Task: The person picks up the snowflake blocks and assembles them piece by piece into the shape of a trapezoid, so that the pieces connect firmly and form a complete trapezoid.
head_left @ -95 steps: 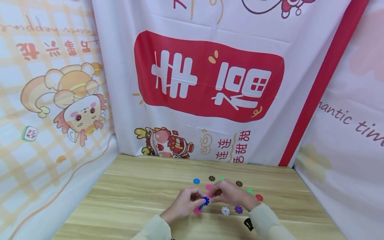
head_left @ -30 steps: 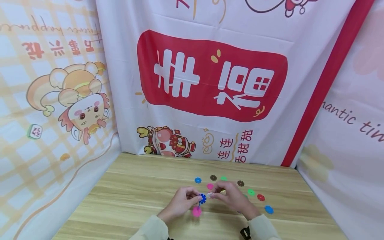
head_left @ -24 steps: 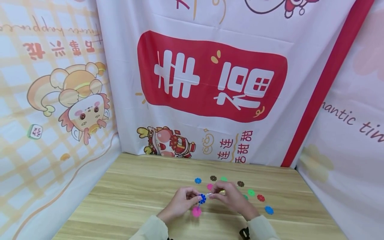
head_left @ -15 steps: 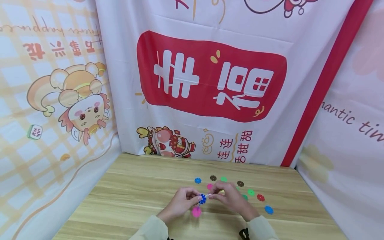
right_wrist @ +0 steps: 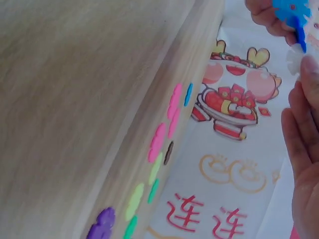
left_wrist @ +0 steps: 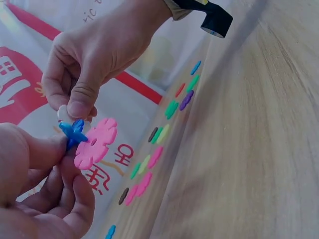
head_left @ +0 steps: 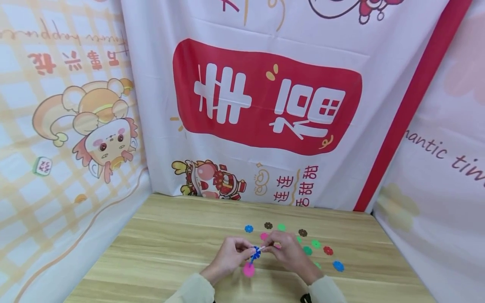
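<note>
My left hand point(head_left: 228, 256) pinches a dark blue notched disc point(head_left: 257, 253), one of the flower-shaped interlocking kind. A second blue disc crosses it, and a pink disc point(left_wrist: 97, 143) is joined on, hanging below in the head view. My right hand point(head_left: 286, 249) pinches a white notched disc point(right_wrist: 295, 60) between thumb and fingers. Its edge meets the blue disc, raised off the table; whether the slots are engaged I cannot tell. Fingers cover part of the white and blue discs.
Loose discs lie on the wooden table point(head_left: 159, 244) beyond and right of the hands: blue point(head_left: 338, 266), red point(head_left: 328, 251), brown point(head_left: 302, 232), purple point(left_wrist: 186, 100), several green and pink. A printed cloth point(head_left: 265, 97) hangs at the back edge.
The white disc lay on the table about three seconds ago; my right hand has since picked it up and brought it against the blue disc. The left hand has stayed nearly still.
</note>
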Motion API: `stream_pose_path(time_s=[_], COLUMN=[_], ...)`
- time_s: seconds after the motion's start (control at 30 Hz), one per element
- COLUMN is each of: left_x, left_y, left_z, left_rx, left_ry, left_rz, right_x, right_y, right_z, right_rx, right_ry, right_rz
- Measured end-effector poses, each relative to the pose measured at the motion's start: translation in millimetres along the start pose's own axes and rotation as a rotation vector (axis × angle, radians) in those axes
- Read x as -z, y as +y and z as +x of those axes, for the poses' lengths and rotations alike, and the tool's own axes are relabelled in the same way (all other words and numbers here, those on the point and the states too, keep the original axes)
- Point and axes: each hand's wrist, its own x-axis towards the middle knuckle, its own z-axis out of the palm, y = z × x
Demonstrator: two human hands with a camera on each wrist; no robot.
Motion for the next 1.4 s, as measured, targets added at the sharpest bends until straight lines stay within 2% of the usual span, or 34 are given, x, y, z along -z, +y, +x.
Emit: stream_pose_path(time_s=[0.1, 0.23, 0.4, 0.53, 0.67, 0.8, 0.93, 1.13, 1.4], left_x=[2.9, 10.5, 20.1, 22.0, 20.7, 20.2, 22.4, 28.7, 33.7], left_y=[1.4, -2.8, -5.4, -1.4, 1.4, -0.4, -5.3, -11.1, -14.4], left_z=[1.2, 4.6, 7.8, 9.9, 11.5, 11.1, 8.1, 2.7, -2.2], left_rx=[-0.013, -0.031, -0.007, 0.023, 0.033, 0.03, 0.046, 0.044, 0.046], left_ry=[-0.014, -0.118, -0.263, -0.332, -0.373, -0.381, -0.351, -0.305, -0.264], left_rz=[0.031, 0.065, 0.092, 0.089, 0.116, 0.127, 0.086, 0.063, 0.078], right_x=[0.8, 4.4, 11.6, 15.0, 16.2, 16.0, 18.8, 21.4, 7.2], right_y=[0.1, 1.8, 0.7, -2.7, -7.8, -11.2, -7.8, 14.5, 39.9], right_z=[2.8, 4.9, 11.1, 19.2, 25.2, 29.2, 33.4, 30.5, 16.6], right_rx=[0.03, 0.015, -0.042, -0.034, -0.018, -0.038, -0.095, -0.201, -0.323], right_ry=[-0.026, -0.106, -0.245, -0.336, -0.398, -0.437, -0.486, -0.539, -0.555], right_rz=[-0.021, 0.013, 0.056, 0.033, 0.011, -0.002, -0.047, -0.068, -0.104])
